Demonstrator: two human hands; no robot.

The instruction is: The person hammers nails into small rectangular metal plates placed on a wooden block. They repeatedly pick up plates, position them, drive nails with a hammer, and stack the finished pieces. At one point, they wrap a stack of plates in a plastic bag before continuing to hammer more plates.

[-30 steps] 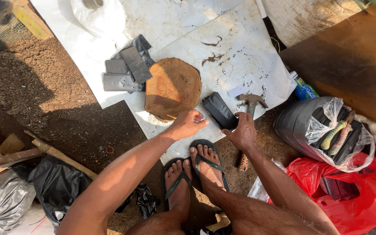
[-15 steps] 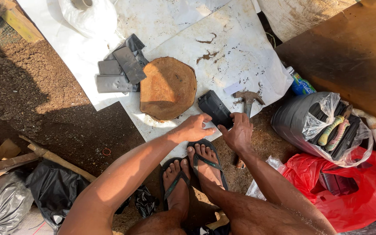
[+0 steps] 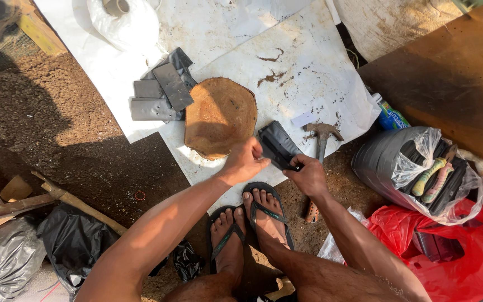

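Both hands clamp a dark flat pouch [image 3: 278, 146] over the white sheet [image 3: 308, 72], beside the wood slab [image 3: 219, 117]: left hand [image 3: 245, 162], right hand [image 3: 308, 174]. Looks light, floppy; pinch edges.

Black flat piece [image 3: 278, 146]: dark, rectangular, thin stack or folded sheet, matte. Lies tilted on the white sheet's near edge, between the wooden slab and the hammer. Near end gripped from both sides by the two hands; far end points away.
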